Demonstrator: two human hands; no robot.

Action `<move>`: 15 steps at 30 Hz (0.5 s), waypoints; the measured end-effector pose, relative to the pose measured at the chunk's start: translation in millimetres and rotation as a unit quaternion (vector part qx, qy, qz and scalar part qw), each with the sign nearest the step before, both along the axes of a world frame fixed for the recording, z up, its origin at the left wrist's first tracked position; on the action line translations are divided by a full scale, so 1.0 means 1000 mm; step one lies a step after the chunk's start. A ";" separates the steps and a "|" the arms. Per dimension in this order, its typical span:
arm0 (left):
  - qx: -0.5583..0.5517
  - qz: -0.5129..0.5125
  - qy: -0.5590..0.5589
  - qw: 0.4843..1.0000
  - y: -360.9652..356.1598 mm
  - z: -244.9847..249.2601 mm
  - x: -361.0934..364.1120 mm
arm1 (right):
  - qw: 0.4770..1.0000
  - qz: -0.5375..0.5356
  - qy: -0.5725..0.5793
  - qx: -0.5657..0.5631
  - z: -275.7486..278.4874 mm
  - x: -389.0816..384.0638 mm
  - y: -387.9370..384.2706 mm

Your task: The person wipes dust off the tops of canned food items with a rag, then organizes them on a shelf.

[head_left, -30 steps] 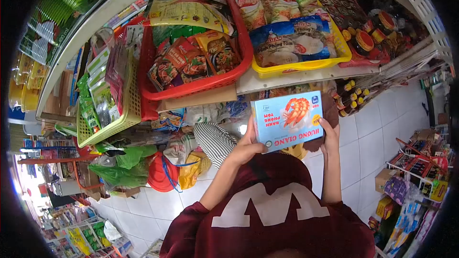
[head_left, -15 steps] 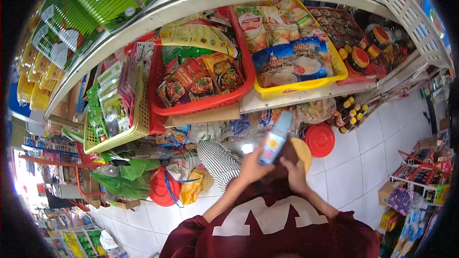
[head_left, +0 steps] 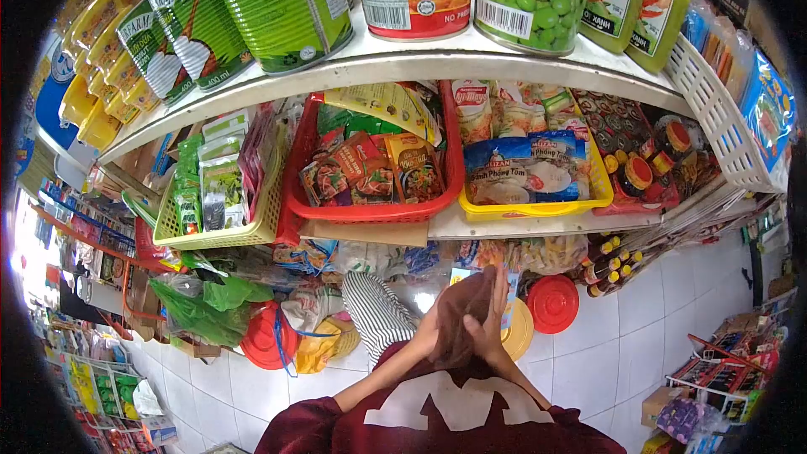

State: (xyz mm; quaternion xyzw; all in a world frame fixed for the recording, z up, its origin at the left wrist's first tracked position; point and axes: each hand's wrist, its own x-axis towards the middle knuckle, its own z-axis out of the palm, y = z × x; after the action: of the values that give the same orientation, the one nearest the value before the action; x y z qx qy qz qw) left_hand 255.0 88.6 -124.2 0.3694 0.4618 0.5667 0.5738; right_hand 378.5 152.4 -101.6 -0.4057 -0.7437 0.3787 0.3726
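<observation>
A crumpled dark brown cloth (head_left: 461, 315) is held up between my two hands, in front of my dark red shirt. My left hand (head_left: 427, 335) presses on the cloth's left side, its fingers mostly covered by the fabric. On the other side my right hand (head_left: 489, 326) is against the cloth, fingers close together and pointing up. Parts of a light blue item with some yellow (head_left: 460, 275) show behind the cloth and hands; its full shape is hidden. A round tan lid (head_left: 518, 330) lies just right of my right hand.
Cans stand on the upper shelf (head_left: 403, 52). Below are a green basket (head_left: 220, 240), a red basket (head_left: 374, 212) and a yellow basket (head_left: 538, 204) with packets. Red lids (head_left: 552, 303) flank me lower down. Sauce bottles (head_left: 612, 267) and a striped cloth (head_left: 374, 315) are nearby.
The light blue bottle, earlier in my left hand, is no longer clearly visible. My hands have come together around the brown cloth. The view has tilted up, showing more of the cans.
</observation>
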 end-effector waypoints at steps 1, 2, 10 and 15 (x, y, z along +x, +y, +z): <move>0.020 -0.005 0.026 0.999 -0.002 0.000 0.001 | 0.999 -0.021 0.012 -0.029 -0.003 0.002 0.002; -0.019 -0.033 -0.090 0.995 0.000 -0.019 0.002 | 0.997 -0.047 0.052 -0.033 -0.011 0.007 0.009; -0.033 -0.128 0.161 0.978 -0.010 0.034 0.011 | 0.971 -0.100 0.152 -0.157 -0.117 0.050 0.045; 0.008 -0.044 0.314 0.948 -0.007 -0.022 0.000 | 0.995 -0.014 0.075 -0.072 -0.089 0.020 0.010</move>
State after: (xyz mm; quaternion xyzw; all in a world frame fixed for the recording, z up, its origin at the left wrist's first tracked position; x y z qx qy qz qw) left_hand 254.9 81.6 -145.8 0.5532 0.5972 0.4000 0.4210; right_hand 398.7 162.4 -190.2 -0.4122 -0.6791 0.4552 0.4020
